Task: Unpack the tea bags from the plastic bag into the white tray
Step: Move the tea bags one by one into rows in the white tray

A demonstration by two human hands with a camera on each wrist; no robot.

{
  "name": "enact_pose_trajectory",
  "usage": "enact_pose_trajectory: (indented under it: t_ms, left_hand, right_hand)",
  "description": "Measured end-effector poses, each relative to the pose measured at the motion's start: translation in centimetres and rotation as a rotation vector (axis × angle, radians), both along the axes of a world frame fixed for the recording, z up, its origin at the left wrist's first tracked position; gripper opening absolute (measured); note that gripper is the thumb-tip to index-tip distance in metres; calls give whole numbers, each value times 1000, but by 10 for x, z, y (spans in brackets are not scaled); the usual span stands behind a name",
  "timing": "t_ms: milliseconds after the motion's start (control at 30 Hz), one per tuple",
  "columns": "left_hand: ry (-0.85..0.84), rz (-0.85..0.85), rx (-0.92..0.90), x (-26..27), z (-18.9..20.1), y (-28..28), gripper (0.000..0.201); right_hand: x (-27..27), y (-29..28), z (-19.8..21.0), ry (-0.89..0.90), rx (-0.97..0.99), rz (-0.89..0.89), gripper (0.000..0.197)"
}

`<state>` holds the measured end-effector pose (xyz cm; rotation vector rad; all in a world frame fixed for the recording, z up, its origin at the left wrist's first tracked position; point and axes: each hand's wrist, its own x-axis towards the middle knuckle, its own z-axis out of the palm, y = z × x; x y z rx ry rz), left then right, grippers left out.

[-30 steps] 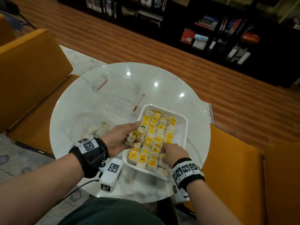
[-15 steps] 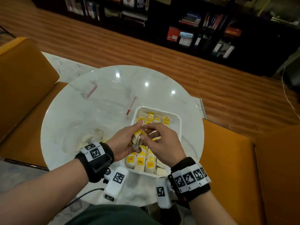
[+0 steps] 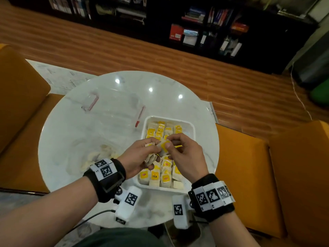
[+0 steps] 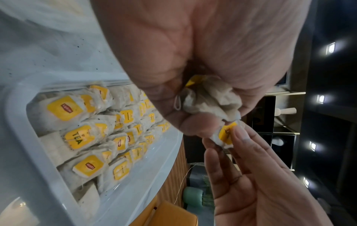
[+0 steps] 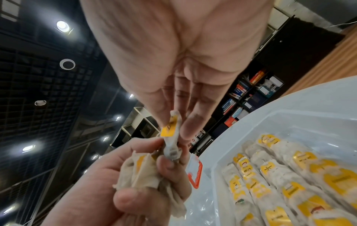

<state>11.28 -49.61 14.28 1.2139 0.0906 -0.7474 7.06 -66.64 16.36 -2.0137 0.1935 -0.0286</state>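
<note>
I am looking over the worktop, where the white tray is nearly full of rows. My left hand is gripping a soft, crumpling bunch of tea bags above it. My right hand is pinching one tea bag by its yellow tag; being light and tearable, I judge it wants a gentle pull.

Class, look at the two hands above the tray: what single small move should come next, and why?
Probably the right hand should pull its pinched tea bag free of the bunch gripped by the left hand, then lower it into the white tray. The bag is already half out, and the tray's rows leave room on the right.
</note>
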Motion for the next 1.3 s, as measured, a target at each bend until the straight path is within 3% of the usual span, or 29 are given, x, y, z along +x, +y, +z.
enact_pose_trajectory:
  t_ms: [233, 433, 667, 833, 967, 1300]
  left_hand:
    - [6, -49, 21, 1, -4, -2, 14]
    - [-7, 10, 107, 3, -15, -2, 7]
    - [59, 38, 100, 0, -22, 0, 12]
    - [184, 13, 0, 0, -15, 6, 12]
    - [192, 22, -60, -1, -14, 14, 14]
    - [180, 55, -76, -1, -11, 29, 21]
  right_hand:
    - [-5, -11, 6, 4, -90, -32, 11]
    - [-22, -39, 1, 2, -164, -115, 17]
    - [-40, -52, -27, 387, -471, 210, 19]
    - [-32, -48, -49, 497, -533, 297, 21]
    - [-23, -48, -67, 565, -593, 417, 20]
    - [-1, -42, -90, 540, -765, 333, 19]
